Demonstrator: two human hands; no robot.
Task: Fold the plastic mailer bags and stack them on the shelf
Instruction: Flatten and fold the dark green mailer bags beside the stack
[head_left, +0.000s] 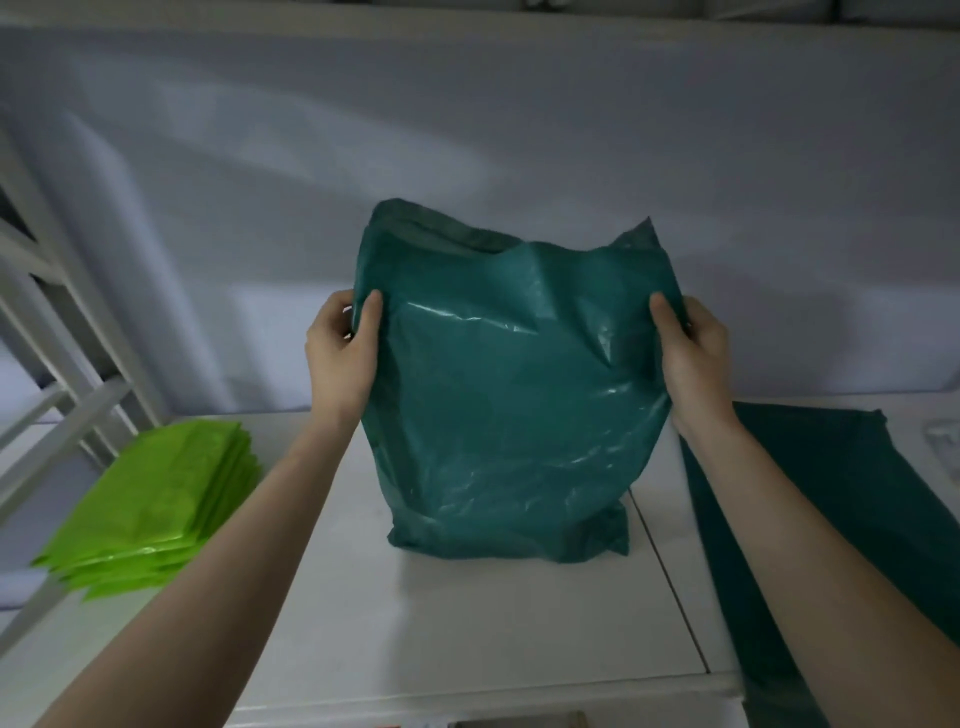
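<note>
Both hands grip the dark green mailer bag (511, 395) by its side edges, thumbs pressed on the near face and fingers curled out of sight behind it; the left hand (340, 349) pinches the left edge just below the top corner, the right hand (691, 358) pinches the right edge at about the same height; neither grip is wide, the plastic bunching slightly under each thumb; the bag is held upright between them, its open top edge flopping unevenly, its bottom edge crumpled against the white table (467, 623)

Both bare forearms reach forward and up from the lower corners of the view, wrists roughly level, the palms turned inward toward each other across the bag

The table is pale and smooth, with a thin seam running down its right part; on its left side, well apart from the held bag, lies a stack of folded bright green mailer bags (156, 504), their edges fanned a little; on the right, partly under the right forearm, a flat dark green sheet of plastic (841, 499) lies on the table and hangs over its near edge; whether it is one bag or several I cannot tell; a white shelf frame (57, 332) with slanting rails stands at the far left, just behind the bright green stack; a plain grey-white wall (467, 130) fills the background, dimly lit
</note>
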